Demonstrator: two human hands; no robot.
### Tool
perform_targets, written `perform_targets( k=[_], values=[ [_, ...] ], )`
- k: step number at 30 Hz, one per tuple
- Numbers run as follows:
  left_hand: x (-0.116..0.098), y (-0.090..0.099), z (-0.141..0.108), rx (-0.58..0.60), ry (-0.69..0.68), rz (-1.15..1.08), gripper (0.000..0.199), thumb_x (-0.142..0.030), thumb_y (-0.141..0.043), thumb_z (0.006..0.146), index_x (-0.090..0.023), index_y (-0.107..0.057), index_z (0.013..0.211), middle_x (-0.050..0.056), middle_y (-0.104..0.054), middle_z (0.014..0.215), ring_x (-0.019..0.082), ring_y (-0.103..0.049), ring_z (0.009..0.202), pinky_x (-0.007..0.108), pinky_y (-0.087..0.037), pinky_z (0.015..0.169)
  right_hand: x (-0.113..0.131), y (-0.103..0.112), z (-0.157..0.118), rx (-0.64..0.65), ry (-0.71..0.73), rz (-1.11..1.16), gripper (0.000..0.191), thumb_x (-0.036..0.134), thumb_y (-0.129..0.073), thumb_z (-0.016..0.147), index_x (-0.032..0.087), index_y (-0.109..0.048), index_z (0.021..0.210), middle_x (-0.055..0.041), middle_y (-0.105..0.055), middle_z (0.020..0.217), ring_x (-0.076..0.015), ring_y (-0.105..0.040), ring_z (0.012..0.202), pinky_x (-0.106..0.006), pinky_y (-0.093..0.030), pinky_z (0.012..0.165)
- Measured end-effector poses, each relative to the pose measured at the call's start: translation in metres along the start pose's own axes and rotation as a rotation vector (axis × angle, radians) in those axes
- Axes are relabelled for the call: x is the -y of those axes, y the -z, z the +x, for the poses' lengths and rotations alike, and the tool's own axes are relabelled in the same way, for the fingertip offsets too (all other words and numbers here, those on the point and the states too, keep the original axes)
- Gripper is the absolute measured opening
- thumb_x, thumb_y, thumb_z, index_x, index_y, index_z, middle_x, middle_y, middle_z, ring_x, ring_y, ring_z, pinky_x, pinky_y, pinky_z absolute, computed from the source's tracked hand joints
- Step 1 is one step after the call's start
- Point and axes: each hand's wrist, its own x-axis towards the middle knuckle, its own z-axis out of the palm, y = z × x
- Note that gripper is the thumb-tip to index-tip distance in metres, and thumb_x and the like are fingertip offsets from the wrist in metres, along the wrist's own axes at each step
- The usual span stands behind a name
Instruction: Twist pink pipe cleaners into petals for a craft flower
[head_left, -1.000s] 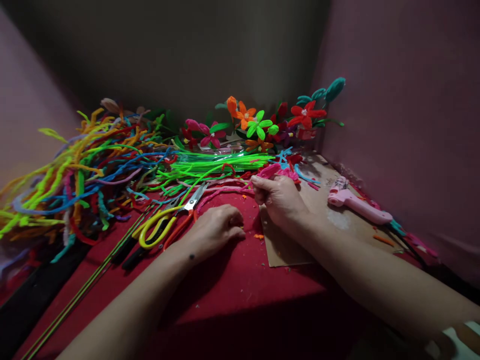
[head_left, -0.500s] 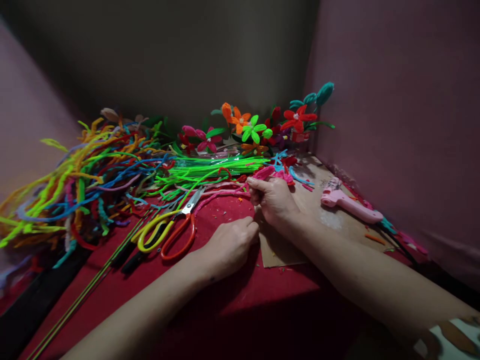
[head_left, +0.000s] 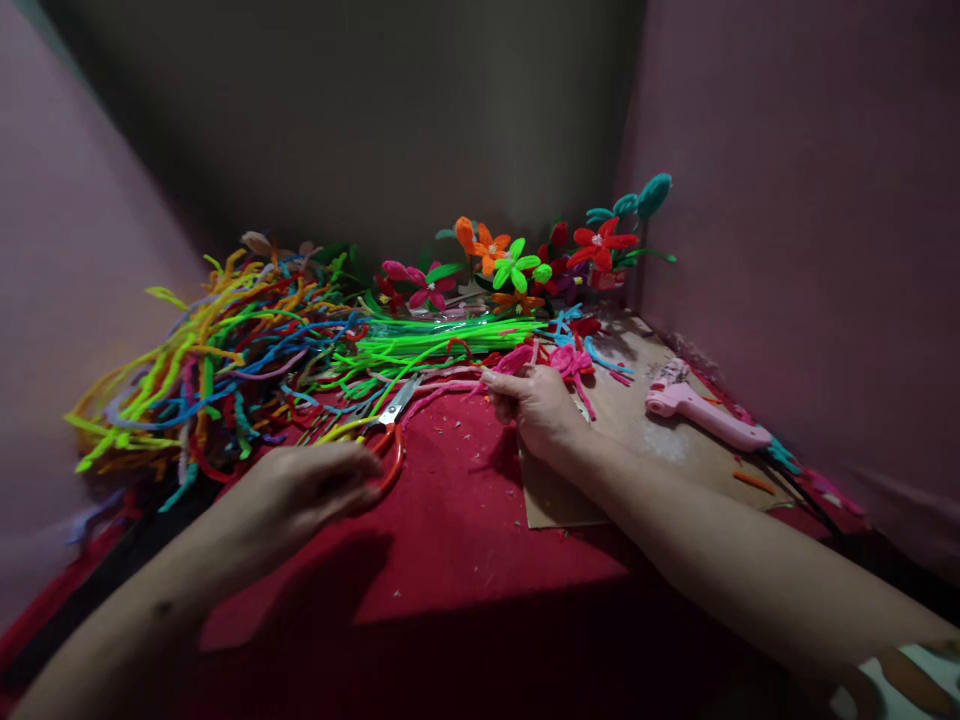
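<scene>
My left hand is over the handles of the scissors with red handles; its fingers are blurred, and whether they grip is unclear. Yellow handles lie just beyond it. My right hand is closed, thumb and fingers pinched, at the cardboard's left edge; what it pinches is too small to name. Right behind it are a pink petal shape and a pink fuzzy flower.
Fuzzy stems in many colours heap at the left, green ones in the middle. Finished flowers stand along the back. A pink glue gun lies on the cardboard at the right.
My left hand has moved left, from beside my right hand to the scissors. My right hand stays nearly in place, still closed. The view has shifted slightly.
</scene>
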Motion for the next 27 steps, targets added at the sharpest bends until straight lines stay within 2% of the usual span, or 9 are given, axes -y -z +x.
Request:
perform_targets(
  k=[2, 4, 5, 7, 10, 15, 21, 25, 27],
  values=[
    [-0.014, -0.012, 0.03, 0.031, 0.053, 0.022, 0.023, -0.04, -0.059, 0.07, -0.018, -0.067, 0.074, 0.002, -0.064, 0.066, 0.014, -0.055, 0.059, 0.023, -0.042, 0.055, -0.003, 0.0, -0.002, 0.033, -0.02, -0.016, 0.023, 0.025, -0.068, 0.06, 0.015, -0.049, 0.053, 0.0038, -0.047, 0.045, -0.0056, -0.037, 0.038, -0.023, -0.024, 0.039],
    [-0.026, -0.029, 0.053, -0.007, 0.057, -0.039, 0.03, -0.041, -0.061, 0.069, -0.018, -0.067, 0.087, 0.003, -0.067, 0.077, 0.015, -0.058, 0.067, 0.024, -0.044, 0.06, -0.005, 0.0, -0.003, 0.076, -0.006, -0.036, 0.024, 0.028, -0.069, 0.06, 0.015, -0.05, 0.056, 0.0043, -0.046, 0.047, -0.0053, -0.036, 0.039, -0.022, -0.024, 0.04],
    [-0.031, -0.039, 0.061, 0.026, 0.059, -0.083, 0.032, -0.039, -0.061, 0.069, -0.018, -0.066, 0.092, 0.002, -0.066, 0.074, 0.015, -0.058, 0.065, 0.024, -0.044, 0.058, -0.006, 0.001, -0.003, 0.102, 0.01, -0.047, 0.024, 0.03, -0.069, 0.061, 0.015, -0.051, 0.057, 0.0047, -0.046, 0.047, -0.0052, -0.036, 0.04, -0.022, -0.024, 0.041],
    [-0.037, -0.056, 0.07, 0.109, 0.054, -0.134, 0.022, -0.036, -0.06, 0.07, -0.017, -0.067, 0.08, -0.001, -0.061, 0.057, 0.012, -0.052, 0.05, 0.021, -0.04, 0.049, -0.007, 0.001, -0.003, 0.145, 0.029, -0.064, 0.023, 0.031, -0.068, 0.062, 0.014, -0.053, 0.059, 0.0056, -0.045, 0.047, -0.0052, -0.035, 0.042, -0.022, -0.024, 0.043],
    [-0.04, -0.07, 0.074, 0.068, 0.01, -0.157, 0.025, -0.034, -0.057, 0.072, -0.016, -0.058, 0.054, -0.003, -0.051, 0.043, 0.008, -0.044, 0.039, 0.019, -0.034, 0.042, -0.005, 0.0, -0.004, 0.139, 0.033, -0.095, 0.021, 0.031, -0.068, 0.062, 0.015, -0.055, 0.061, 0.0055, -0.046, 0.05, -0.0057, -0.035, 0.045, -0.021, -0.025, 0.045],
    [-0.03, -0.065, 0.075, 0.284, 0.296, -0.538, 0.027, -0.035, -0.057, 0.073, -0.016, -0.048, 0.056, -0.006, -0.046, 0.039, 0.004, -0.032, 0.027, 0.017, -0.019, 0.03, 0.0, -0.001, -0.007, 0.156, 0.036, -0.105, 0.018, 0.03, -0.066, 0.064, 0.015, -0.055, 0.064, 0.0048, -0.051, 0.056, -0.0065, -0.038, 0.05, -0.022, -0.028, 0.049],
    [-0.008, -0.07, 0.075, 0.34, 0.285, -0.752, 0.021, -0.035, -0.058, 0.075, -0.015, -0.054, 0.068, -0.006, -0.05, 0.043, 0.002, -0.033, 0.027, 0.015, -0.018, 0.029, -0.006, 0.001, -0.005, 0.186, 0.031, -0.149, 0.02, 0.03, -0.064, 0.068, 0.014, -0.056, 0.059, 0.0038, -0.05, 0.052, -0.0064, -0.037, 0.047, -0.024, -0.026, 0.049],
    [-0.008, -0.074, 0.072, 0.414, 0.366, -0.881, 0.021, -0.036, -0.059, 0.074, -0.015, -0.056, 0.075, -0.006, -0.049, 0.041, 0.004, -0.033, 0.024, 0.015, -0.017, 0.027, -0.01, 0.001, -0.002, 0.182, -0.01, -0.039, 0.016, 0.026, -0.065, 0.065, 0.015, -0.055, 0.06, 0.005, -0.048, 0.05, -0.0065, -0.039, 0.046, -0.023, -0.026, 0.048],
    [-0.01, -0.069, 0.072, 0.48, 0.39, -0.847, 0.023, -0.038, -0.058, 0.074, -0.015, -0.055, 0.075, -0.003, -0.053, 0.045, 0.005, -0.036, 0.026, 0.016, -0.019, 0.027, -0.007, 0.0, -0.003, 0.201, -0.02, -0.03, 0.019, 0.027, -0.067, 0.063, 0.014, -0.054, 0.059, 0.0051, -0.047, 0.05, -0.0061, -0.038, 0.045, -0.023, -0.026, 0.047]
  ],
)
